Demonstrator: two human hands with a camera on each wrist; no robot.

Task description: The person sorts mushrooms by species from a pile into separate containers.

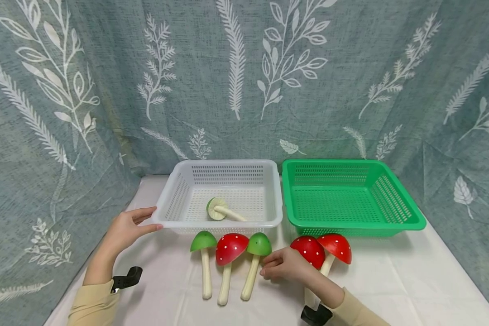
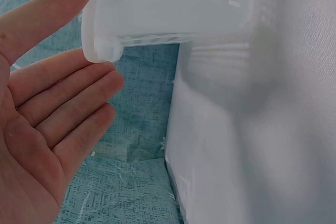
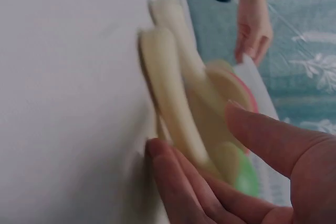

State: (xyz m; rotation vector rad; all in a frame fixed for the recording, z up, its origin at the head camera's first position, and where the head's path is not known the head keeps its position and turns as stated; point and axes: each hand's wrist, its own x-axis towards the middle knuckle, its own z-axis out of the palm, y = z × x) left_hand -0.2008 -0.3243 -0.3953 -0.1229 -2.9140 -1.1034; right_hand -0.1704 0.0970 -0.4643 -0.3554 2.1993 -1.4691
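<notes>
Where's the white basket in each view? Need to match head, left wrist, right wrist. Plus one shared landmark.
Head: white basket sits just left of centre, beside the green basket.
Left wrist: white basket at top centre, cut off by the upper edge.
Right wrist: white basket right of centre, a pale blurred strip beyond the mushrooms, partly hidden.
Shared landmark: the left hand, at the basket's rim.

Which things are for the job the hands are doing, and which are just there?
Probably for the job:
Right hand, beside a green mushroom
Left hand, at a corner of the white basket
Mushroom inside that basket
Red mushrooms out front
Green basket, most likely

Just there, it seems:
Leafy curtain
White cloth
Black wrist gadgets
</notes>
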